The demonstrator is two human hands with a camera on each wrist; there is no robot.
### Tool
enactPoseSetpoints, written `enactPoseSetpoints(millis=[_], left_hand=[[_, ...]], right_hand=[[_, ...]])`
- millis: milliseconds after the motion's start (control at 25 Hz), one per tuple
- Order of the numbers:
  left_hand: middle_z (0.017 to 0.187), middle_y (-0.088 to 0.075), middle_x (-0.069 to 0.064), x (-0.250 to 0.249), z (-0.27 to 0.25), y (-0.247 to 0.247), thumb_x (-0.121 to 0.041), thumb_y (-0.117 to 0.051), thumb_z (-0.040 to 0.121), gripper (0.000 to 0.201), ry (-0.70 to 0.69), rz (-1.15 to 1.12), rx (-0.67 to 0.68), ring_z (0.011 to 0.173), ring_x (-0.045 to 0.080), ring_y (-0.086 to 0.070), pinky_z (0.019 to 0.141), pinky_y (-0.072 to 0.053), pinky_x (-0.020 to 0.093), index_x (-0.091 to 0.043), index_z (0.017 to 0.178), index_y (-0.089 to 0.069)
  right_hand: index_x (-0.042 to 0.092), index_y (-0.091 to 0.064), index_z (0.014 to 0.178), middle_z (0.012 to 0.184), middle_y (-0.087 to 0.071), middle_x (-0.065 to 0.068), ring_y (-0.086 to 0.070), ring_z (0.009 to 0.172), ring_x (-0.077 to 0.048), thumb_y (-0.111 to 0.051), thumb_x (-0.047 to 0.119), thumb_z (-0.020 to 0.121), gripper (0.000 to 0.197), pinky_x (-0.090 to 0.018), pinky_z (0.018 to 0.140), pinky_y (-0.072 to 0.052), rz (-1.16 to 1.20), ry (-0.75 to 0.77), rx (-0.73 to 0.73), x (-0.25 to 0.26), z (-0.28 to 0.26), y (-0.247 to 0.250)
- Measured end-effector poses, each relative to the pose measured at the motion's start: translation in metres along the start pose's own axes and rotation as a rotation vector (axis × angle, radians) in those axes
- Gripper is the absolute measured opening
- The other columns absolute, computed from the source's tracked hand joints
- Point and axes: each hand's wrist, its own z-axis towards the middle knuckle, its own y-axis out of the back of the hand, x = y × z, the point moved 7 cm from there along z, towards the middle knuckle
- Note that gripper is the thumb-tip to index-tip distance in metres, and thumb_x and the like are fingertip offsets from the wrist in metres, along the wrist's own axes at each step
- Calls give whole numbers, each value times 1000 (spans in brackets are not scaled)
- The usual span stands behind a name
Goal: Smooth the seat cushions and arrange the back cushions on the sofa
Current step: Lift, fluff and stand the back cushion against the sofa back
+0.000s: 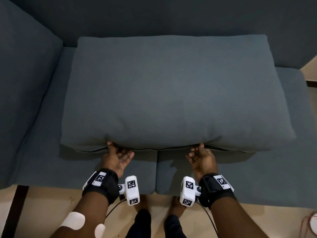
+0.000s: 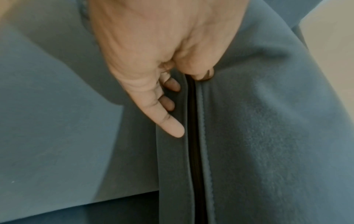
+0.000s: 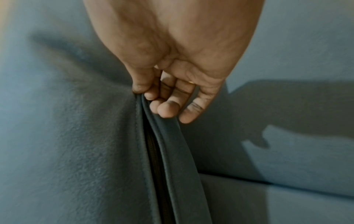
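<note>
A large blue-grey back cushion [image 1: 171, 91] lies flat across the two seat cushions [image 1: 133, 174]. Both hands hold its near edge from below, palms turned up. My left hand [image 1: 120, 150] has its thumb on the cushion's top and its fingers under the edge. In the left wrist view the left hand [image 2: 188, 97] grips the seam beside the dark zip [image 2: 193, 144]. My right hand [image 1: 195, 150] pinches the same edge further right. In the right wrist view the right hand [image 3: 151, 98] has curled fingers holding the fabric flap over the zip [image 3: 153, 151].
The sofa's backrest [image 1: 171, 18] runs along the top. A padded blue arm or cushion [image 1: 25, 74] stands at the left end. A gap [image 1: 157, 169] divides the two seat cushions. Beige floor [image 1: 51, 203] and my feet lie below the sofa's front edge.
</note>
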Motion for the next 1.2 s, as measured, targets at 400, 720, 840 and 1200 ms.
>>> enactPoseSetpoints(millis=[400, 720, 840, 1200], left_hand=[[54, -56, 2, -65, -32, -1, -32, -48, 103, 36, -186, 53, -13, 62, 22, -56, 46, -51, 19, -12, 73, -48], [63, -61, 11, -169, -86, -49, -39, -51, 102, 35, -439, 129, 41, 37, 8, -57, 35, -43, 16, -12, 80, -52], [48, -58, 9, -198, -105, -62, -37, -48, 104, 39, -539, 259, 50, 29, 5, -50, 30, -29, 13, -9, 78, -52], [54, -61, 10, -231, -186, -62, -32, -49, 104, 35, -574, 248, 137, 37, 15, -61, 34, -37, 16, -6, 82, -56]], right_hand=[[7, -52, 75, 60, -59, -7, -62, 57, -19, -52, 7, 100, 25, -31, 59, -57, 25, 221, 114, 72, -65, -33], [12, -60, 56, 53, -58, -4, -61, 53, -15, -55, 0, 97, 43, -28, 56, -55, -58, 467, 189, 153, -114, -100], [15, -65, 47, 50, -60, 0, -61, 51, -11, -54, 1, 97, 54, -25, 56, -54, -95, 555, 216, 187, -131, -126], [15, -62, 60, 57, -58, 0, -62, 59, -13, -69, 17, 88, 29, -29, 66, -59, -73, 657, 224, 254, -181, -141]])
